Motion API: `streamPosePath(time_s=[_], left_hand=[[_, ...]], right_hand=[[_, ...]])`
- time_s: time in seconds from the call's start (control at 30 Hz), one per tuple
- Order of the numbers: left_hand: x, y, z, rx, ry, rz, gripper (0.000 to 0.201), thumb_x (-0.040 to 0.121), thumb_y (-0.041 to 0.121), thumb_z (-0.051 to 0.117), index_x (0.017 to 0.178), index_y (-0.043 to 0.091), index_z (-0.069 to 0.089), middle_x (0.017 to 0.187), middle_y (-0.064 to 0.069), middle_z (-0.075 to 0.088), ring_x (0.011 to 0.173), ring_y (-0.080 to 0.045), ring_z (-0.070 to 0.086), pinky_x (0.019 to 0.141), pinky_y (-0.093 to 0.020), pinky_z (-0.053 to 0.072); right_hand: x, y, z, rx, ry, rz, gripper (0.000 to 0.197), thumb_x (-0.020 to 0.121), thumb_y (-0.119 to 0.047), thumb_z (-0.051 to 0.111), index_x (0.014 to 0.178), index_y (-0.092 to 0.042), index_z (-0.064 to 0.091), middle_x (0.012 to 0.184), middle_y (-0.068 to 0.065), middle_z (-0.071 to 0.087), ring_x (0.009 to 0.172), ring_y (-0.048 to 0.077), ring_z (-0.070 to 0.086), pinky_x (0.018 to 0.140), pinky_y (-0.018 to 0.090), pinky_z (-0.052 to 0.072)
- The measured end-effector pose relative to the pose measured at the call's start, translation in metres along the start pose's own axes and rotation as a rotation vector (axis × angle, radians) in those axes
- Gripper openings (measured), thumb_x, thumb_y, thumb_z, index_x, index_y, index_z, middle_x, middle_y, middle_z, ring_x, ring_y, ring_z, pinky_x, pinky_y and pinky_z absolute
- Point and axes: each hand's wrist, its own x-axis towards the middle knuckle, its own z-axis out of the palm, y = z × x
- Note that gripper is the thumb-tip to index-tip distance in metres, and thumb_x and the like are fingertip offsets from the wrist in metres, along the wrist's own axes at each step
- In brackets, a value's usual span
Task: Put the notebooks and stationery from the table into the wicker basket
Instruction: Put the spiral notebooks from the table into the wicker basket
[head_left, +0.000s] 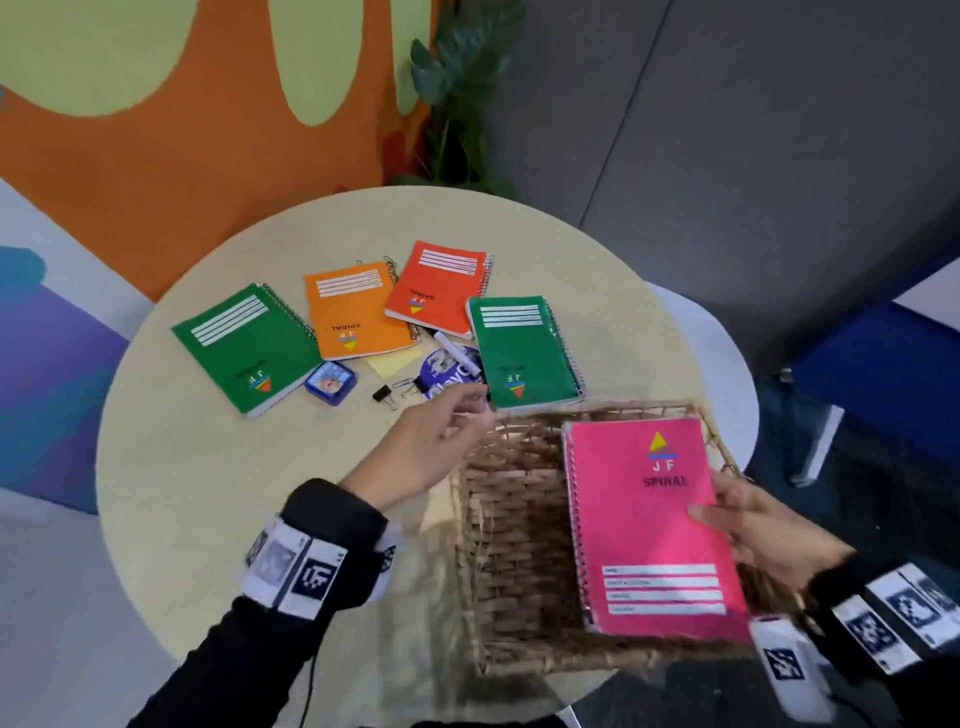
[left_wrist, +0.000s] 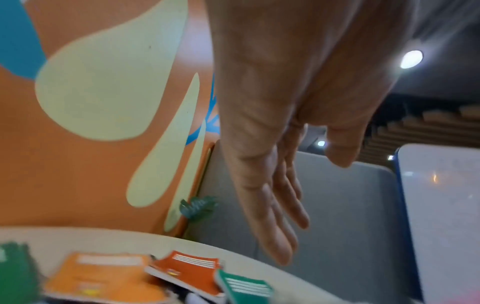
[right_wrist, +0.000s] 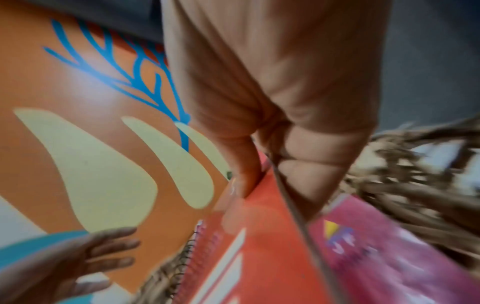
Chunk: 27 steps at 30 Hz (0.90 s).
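Observation:
My right hand (head_left: 727, 514) grips a pink spiral notebook (head_left: 644, 519) by its right edge, thumb on the cover, over the open wicker basket (head_left: 498, 519) at the table's near right. The right wrist view is blurred: the thumb (right_wrist: 244, 181) lies on a cover that looks red-orange there. My left hand (head_left: 462, 415) hovers open and holds nothing by the basket's far left corner. On the table lie a green notebook (head_left: 249, 348), an orange one (head_left: 353, 312), a red one (head_left: 436, 291) and a second green one (head_left: 524, 353), with a white marker (head_left: 457, 351) and binder clip (head_left: 383, 392).
The round beige table (head_left: 208, 493) also carries a blue box (head_left: 331, 382), a yellow sticky pad (head_left: 392, 358) and a round blue printed item (head_left: 447, 371). A potted plant (head_left: 457, 93) stands behind the table. A white surface (head_left: 727, 364) sits to the right.

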Motion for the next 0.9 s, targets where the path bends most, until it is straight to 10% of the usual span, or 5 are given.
streamPosePath(time_s=[0.17, 0.33, 0.43, 0.53, 0.9], left_hand=[[0.010, -0.057, -0.057, 0.448, 0.011, -0.120, 0.037, 0.095, 0.027, 0.049, 0.131, 0.017, 0.050, 0.126, 0.001, 0.061, 0.113, -0.017, 0.057, 0.094, -0.029, 0.044], [0.047, -0.107, -0.118, 0.791, 0.042, -0.286, 0.029, 0.088, 0.014, 0.050, 0.116, 0.012, 0.057, 0.119, -0.011, 0.063, 0.109, -0.030, 0.059, 0.089, -0.040, 0.051], [0.070, -0.123, -0.151, 1.008, 0.028, -0.426, 0.041, 0.085, 0.012, 0.055, 0.125, 0.015, 0.049, 0.129, -0.010, 0.055, 0.120, -0.030, 0.051, 0.095, -0.044, 0.048], [0.095, -0.134, -0.172, 1.167, -0.057, -0.500, 0.066, 0.081, 0.005, 0.063, 0.140, 0.013, 0.034, 0.145, -0.011, 0.038, 0.138, -0.031, 0.030, 0.108, -0.053, 0.035], [0.146, -0.165, -0.213, 1.236, -0.316, -0.415, 0.099, 0.070, 0.016, 0.079, 0.147, 0.020, 0.018, 0.158, -0.012, 0.011, 0.147, -0.035, 0.003, 0.112, -0.061, 0.025]], right_hand=[[0.031, 0.021, -0.008, -0.722, 0.240, 0.205, 0.024, 0.094, -0.008, 0.053, 0.073, -0.017, 0.059, 0.055, -0.007, 0.068, 0.061, 0.003, 0.070, 0.044, 0.011, 0.044], [0.053, 0.015, 0.005, -1.442, 0.156, 0.381, 0.034, 0.087, -0.041, 0.050, 0.108, -0.016, 0.060, 0.123, 0.006, 0.066, 0.115, 0.021, 0.061, 0.077, 0.024, 0.039], [0.049, -0.017, 0.033, -1.412, 0.264, 0.318, 0.031, 0.089, -0.037, 0.050, 0.103, -0.013, 0.063, 0.109, 0.002, 0.069, 0.098, 0.014, 0.066, 0.077, 0.020, 0.049], [0.049, -0.061, 0.073, -1.427, 0.311, 0.148, 0.030, 0.093, -0.040, 0.049, 0.071, -0.022, 0.057, 0.071, -0.008, 0.058, 0.065, 0.001, 0.056, 0.047, 0.011, 0.035], [0.188, -0.166, 0.221, -1.061, 0.263, -0.327, 0.010, 0.088, -0.024, 0.058, 0.091, -0.015, 0.060, 0.094, 0.006, 0.066, 0.083, 0.023, 0.060, 0.065, 0.027, 0.042]])
